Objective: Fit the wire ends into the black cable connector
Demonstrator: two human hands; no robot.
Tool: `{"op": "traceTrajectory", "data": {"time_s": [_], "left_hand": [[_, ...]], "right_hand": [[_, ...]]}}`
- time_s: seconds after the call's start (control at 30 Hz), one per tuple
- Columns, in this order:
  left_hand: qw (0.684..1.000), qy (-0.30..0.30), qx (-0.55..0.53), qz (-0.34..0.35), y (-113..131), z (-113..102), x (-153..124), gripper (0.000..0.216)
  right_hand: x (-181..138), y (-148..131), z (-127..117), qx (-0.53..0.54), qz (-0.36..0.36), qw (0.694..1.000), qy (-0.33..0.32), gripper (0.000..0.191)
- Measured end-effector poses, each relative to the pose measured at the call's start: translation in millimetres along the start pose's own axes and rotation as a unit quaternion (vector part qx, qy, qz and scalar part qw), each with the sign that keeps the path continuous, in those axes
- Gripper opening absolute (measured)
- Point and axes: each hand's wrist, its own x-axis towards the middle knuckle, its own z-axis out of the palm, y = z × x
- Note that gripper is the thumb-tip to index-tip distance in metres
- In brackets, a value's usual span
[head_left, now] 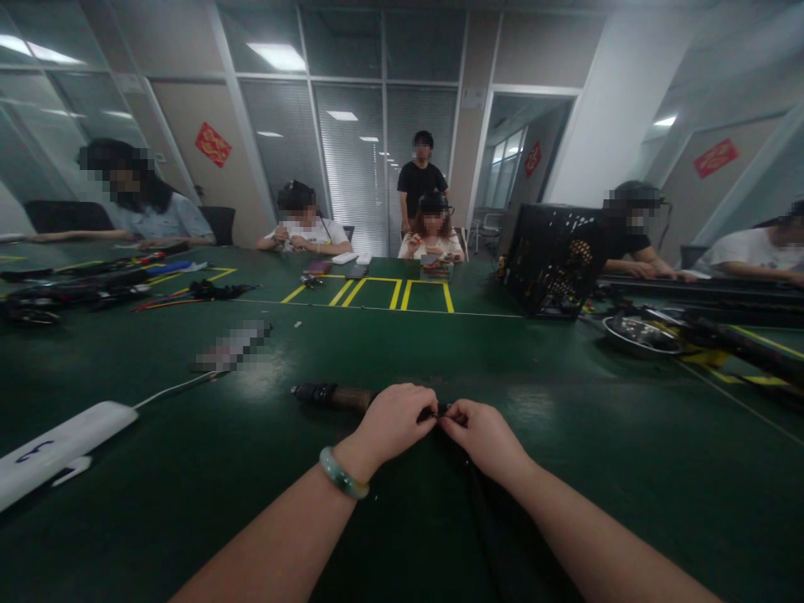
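- Left hand (397, 419) and right hand (481, 434) meet, fingertips pinching a small dark piece (443, 409), apparently for fine control.
- Just left of them, a brown-gripped handle (348, 399) lies flat on the table (264, 494), likely for support.
- Farther left, a white case (72, 448) trails a cord (174, 388).

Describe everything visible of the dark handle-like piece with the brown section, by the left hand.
The handle-like piece is long and narrow, lying roughly crosswise on the green table. At its left end is a small, pale, metal-looking tip; next comes a black part, then a brown section whose material is unclear. The left hand hides its right end, so its full length and how firmly it is held cannot be told.
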Motion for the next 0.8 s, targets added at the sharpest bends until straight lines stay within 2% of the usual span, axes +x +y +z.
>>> {"op": "traceTrajectory", "data": {"time_s": [0.4, 0.8], "left_hand": [[1.0, -0.013, 0.005, 0.013, 0.9, -2.7, -0.5, 0.004], [1.0, -0.008, 0.01, 0.004, 2.9, -2.0, -0.5, 0.004]], "right_hand": [[-0.5, -2.9, -2.7, 0.008, 0.004, 1.0, -0.013, 0.019], [-0.6, -3.4, -1.0, -0.015, -0.01, 1.0, 0.008, 0.016]]}}
